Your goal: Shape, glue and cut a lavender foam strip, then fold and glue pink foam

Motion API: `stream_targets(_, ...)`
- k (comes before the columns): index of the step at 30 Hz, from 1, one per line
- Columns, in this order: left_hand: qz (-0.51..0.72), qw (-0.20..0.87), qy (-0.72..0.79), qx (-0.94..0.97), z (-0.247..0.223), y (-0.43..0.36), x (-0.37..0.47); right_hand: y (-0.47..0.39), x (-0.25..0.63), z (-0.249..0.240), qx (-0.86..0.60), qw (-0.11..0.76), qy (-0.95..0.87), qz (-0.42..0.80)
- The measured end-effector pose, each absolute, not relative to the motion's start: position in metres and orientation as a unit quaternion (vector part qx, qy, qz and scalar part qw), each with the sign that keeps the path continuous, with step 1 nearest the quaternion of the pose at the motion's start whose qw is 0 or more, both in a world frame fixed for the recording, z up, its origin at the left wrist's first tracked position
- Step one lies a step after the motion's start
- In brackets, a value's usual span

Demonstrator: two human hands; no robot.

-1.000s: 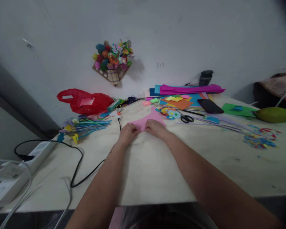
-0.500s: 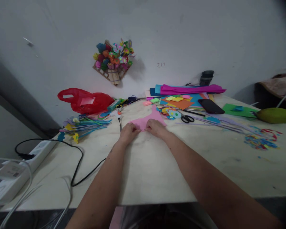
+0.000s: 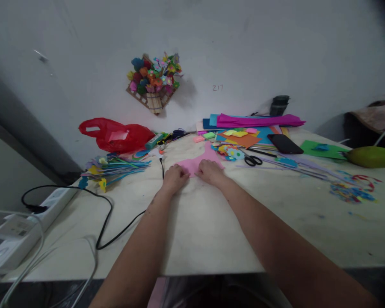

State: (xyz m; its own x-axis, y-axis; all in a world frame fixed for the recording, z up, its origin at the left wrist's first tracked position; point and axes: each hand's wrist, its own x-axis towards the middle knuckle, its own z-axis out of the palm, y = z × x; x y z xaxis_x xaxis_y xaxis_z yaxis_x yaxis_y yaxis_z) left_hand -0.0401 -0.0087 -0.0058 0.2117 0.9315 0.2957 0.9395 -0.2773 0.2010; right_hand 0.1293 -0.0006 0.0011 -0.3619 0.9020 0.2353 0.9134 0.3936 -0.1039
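A pink sheet point(image 3: 192, 164), paper or thin foam, lies on the pale table with an uneven cut-out edge at its far side. My left hand point(image 3: 175, 177) pinches its near edge at the left, fingers closed. Close beside it, my right hand point(image 3: 211, 172) grips the same near edge with curled fingers and rests partly over the sheet. Just beyond my right hand lie several paper flowers point(image 3: 231, 152) and a pair of black-handled scissors point(image 3: 253, 161).
On the left are a red plastic bag point(image 3: 115, 136), stemmed paper flowers point(image 3: 115, 167), a black cable point(image 3: 106, 222) and a power strip point(image 3: 49, 205). Rolled magenta paper point(image 3: 259, 121), a dark phone-like slab point(image 3: 285, 143), a green fruit point(image 3: 370, 157) and paper scraps point(image 3: 351, 192) lie right.
Both hands stay at the near edge of the pink sheet with almost no movement. The whole view has shifted very slightly.
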Motion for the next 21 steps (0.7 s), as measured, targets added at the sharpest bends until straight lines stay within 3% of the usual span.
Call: stream_targets(21, -0.169, 0.021, -0.634, -0.754, -0.0048, -0.0104, -0.0350, -0.0039, 0.1248, 0.0065, -0.575, 0.102, -0.811, -0.024)
